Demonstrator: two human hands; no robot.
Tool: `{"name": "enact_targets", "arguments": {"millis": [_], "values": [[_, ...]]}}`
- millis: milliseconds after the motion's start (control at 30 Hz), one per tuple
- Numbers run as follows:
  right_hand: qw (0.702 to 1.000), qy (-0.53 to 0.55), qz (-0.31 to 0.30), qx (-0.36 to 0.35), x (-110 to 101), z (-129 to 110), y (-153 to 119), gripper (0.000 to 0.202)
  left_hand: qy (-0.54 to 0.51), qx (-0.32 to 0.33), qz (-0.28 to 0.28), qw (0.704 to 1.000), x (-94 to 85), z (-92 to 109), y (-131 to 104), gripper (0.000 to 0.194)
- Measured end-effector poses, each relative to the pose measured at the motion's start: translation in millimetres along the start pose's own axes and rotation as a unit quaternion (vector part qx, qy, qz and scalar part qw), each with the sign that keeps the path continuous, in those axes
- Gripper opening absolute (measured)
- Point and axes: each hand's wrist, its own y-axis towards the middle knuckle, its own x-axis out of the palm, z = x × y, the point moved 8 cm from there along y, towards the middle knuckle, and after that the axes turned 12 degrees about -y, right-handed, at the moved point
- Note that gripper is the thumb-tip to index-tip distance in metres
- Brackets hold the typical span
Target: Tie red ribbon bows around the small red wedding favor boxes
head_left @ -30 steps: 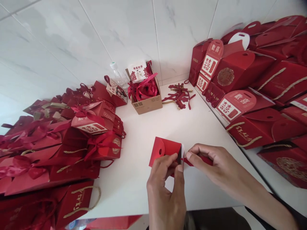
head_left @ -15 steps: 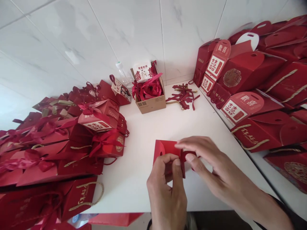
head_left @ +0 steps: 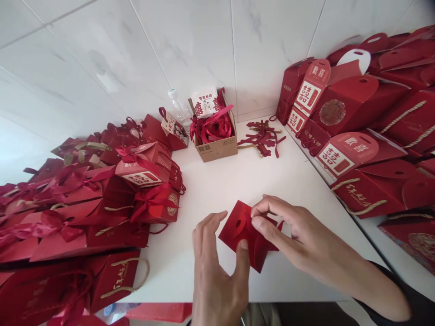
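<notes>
A small red gift box (head_left: 245, 231) stands turned at an angle on the white table, its rounded top flap with a round hole facing left. My right hand (head_left: 288, 224) is on its right side, with thumb and forefinger pinched on a flap at the top. The palm and fingers cover part of the box there. To the left, my left hand (head_left: 219, 262) has its fingers spread and holds nothing. Its thumb tip rests at or just above the box's near side; I cannot tell if it touches.
Red gift boxes with bows (head_left: 102, 194) crowd the left side. More stacked red boxes (head_left: 360, 108) fill the right, beyond a seam. At the back stand a cardboard box (head_left: 219, 149) of red ribbons, a clear bottle (head_left: 178, 106) and a pile of dark red ribbon pieces (head_left: 261, 138).
The gift box has turned, and its holed flap now lies over the top. My left hand has let go and spread its fingers; my right thumb and forefinger have come together on it.
</notes>
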Motion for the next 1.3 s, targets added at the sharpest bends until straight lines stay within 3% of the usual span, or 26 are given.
{"name": "enact_targets", "arguments": {"millis": [33,133,267,333,600,833,1067,1167,1300], "values": [[1.0,0.006,0.0,0.016,0.5,2.3,0.0,0.025,0.011,-0.004,-0.014,1.0,0.8,-4.7,0.9,0.035],[0.999,0.006,0.003,0.036,2.0,5.7,1.9,0.028,-0.036,-0.071,-0.004,0.997,0.0,-19.7,2.3,0.019],[0.999,-0.037,0.014,0.023,3.9,3.8,7.0,0.027,-0.152,-0.209,0.072,0.963,-3.0,-33.8,-5.0,0.033],[0.998,-0.061,0.014,0.014,6.0,1.2,9.3,0.026,-0.185,-0.235,0.07,0.952,0.2,-33.0,-8.3,0.037],[0.989,-0.141,-0.031,0.02,16.1,-7.6,17.1,0.02,-0.191,-0.247,0.06,0.948,4.6,-27.1,-18.3,0.032],[0.993,-0.113,-0.039,0.003,18.6,-13.8,20.6,0.023,-0.203,-0.247,0.06,0.946,4.3,-29.6,-23.2,0.037],[0.992,-0.117,-0.01,-0.041,19.7,-14.6,17.8,0.017,-0.226,-0.232,-0.028,0.946,12.4,-38.3,-5.9,0.033],[0.981,-0.159,0.035,-0.104,17.8,-14.8,8.6,0.012,-0.258,-0.239,0.003,0.936,9.4,-42.1,-5.8,0.033],[0.958,-0.228,0.107,-0.135,11.8,-0.6,-10.6,0.04,-0.313,-0.294,0.1,0.897,-8.2,-62.0,-11.9,0.034]]}}
